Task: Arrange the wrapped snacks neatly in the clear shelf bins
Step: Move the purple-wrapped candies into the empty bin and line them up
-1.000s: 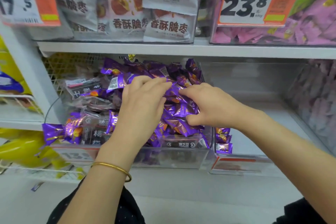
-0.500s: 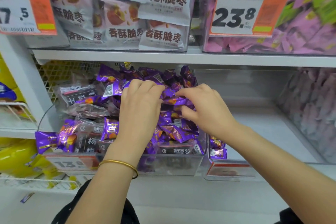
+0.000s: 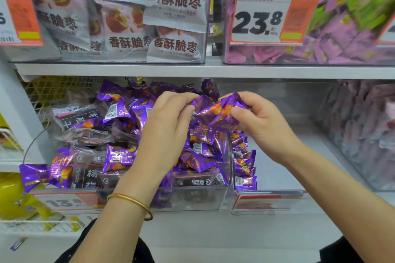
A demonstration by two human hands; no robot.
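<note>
A heap of shiny purple wrapped snacks [image 3: 126, 157] fills a clear shelf bin [image 3: 198, 198] on the lower shelf, mixed with dark see-through packets [image 3: 85, 134]. Above the heap, my left hand [image 3: 166, 130] and my right hand [image 3: 258, 121] together hold a bunch of purple snacks [image 3: 215, 113]. The left fingers pinch its left end and the right fingers curl around its right end. A few purple snacks [image 3: 243, 162] stand stacked at the left side of the neighbouring clear bin [image 3: 267, 200].
The upper shelf [image 3: 192, 69] carries a bin of grey jujube packs [image 3: 132, 28] and a bin of pink packets [image 3: 342, 45] with a 23.8 price tag [image 3: 269, 15]. One purple snack [image 3: 42, 174] hangs over the left bin's front. Pale packets [image 3: 367, 130] fill a bin at right.
Both hands rose from pressing on the heap and now hold a bunch of purple snacks lifted above it. The camera tilted downward a little and moved closer.
</note>
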